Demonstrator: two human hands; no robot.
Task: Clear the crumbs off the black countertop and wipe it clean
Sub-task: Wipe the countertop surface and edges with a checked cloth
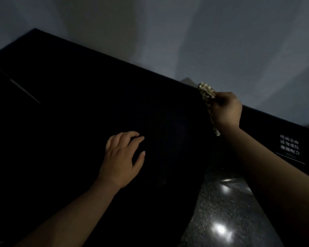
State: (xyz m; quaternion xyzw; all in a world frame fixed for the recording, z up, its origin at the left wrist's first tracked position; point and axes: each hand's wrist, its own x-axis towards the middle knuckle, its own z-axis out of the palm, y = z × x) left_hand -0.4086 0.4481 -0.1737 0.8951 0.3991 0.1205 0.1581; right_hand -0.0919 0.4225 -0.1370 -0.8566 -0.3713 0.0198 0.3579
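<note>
**Wiping pass at the far edge of the black counter**

Nearest the viewer, at lower right, a speckled floor (221, 211) shows bright light reflections beyond the counter's near corner. On the counter (78, 122) the left hand (121, 157) rests with fingers loosely spread and holds nothing. Further off, the right hand (225, 109) has its fingers closed round a patterned cloth (206, 90). The cloth is bunched at the counter's far edge, with a strip trailing below the fist. A grey wall (203, 32) lies behind.

Crumbs cannot be made out: the surface is very dark and the picture dim. Judged from this, missed patches are the main risk, since debris is hard to see against black. A sweep carried over the far edge would probably drop crumbs out of reach behind the counter. The bunched cloth also covers little surface in one pass.

A white-lettered label (290, 147) sits at the right end; its text is too blurred to read. A pale thin line (23, 90) crosses the left part. The resting left hand itself covers a patch that is yet to be wiped.
</note>
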